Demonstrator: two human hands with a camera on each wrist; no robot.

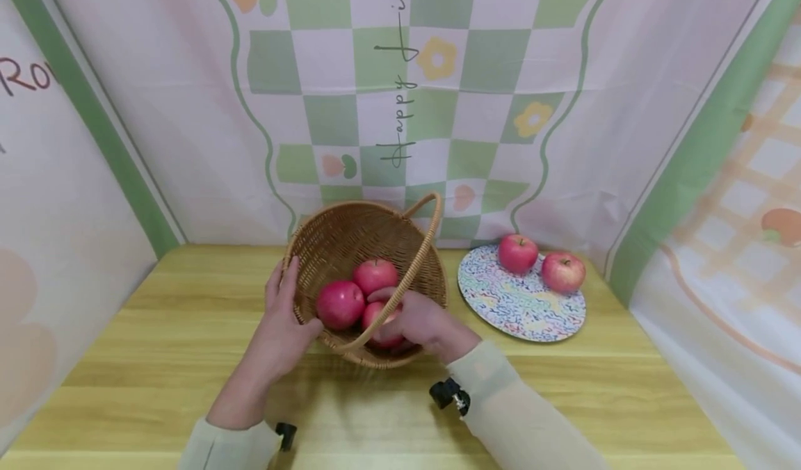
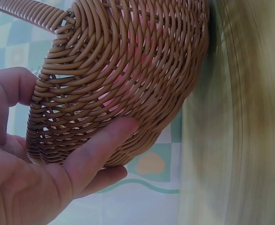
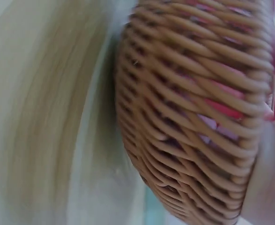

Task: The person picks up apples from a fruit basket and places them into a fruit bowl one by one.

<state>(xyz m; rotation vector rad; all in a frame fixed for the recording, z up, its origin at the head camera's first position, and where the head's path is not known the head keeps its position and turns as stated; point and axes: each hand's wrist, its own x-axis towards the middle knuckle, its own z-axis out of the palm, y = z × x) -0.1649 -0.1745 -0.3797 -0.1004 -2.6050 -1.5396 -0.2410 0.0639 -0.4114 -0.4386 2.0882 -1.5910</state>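
A brown wicker basket (image 1: 332,233) with an arched handle (image 1: 432,233) is tilted toward me on the table. My left hand (image 1: 284,324) grips its left side by the rim, and in the left wrist view the fingers (image 2: 100,145) lie along the woven outside. Inside are a dark pink apple (image 1: 340,304), a second apple (image 1: 375,275) behind it, and a third apple (image 1: 377,315) at the front right. My right hand (image 1: 422,320) reaches over the rim, beneath the handle, and holds this third apple. In the right wrist view the basket wall hides most of that hand.
Right of the basket lies a round plate (image 1: 519,310) with a multicoloured squiggle pattern. Two apples, one at its back (image 1: 518,253) and another at its right (image 1: 563,272), sit on it. A printed cloth (image 1: 432,115) hangs behind the wooden table (image 1: 156,359).
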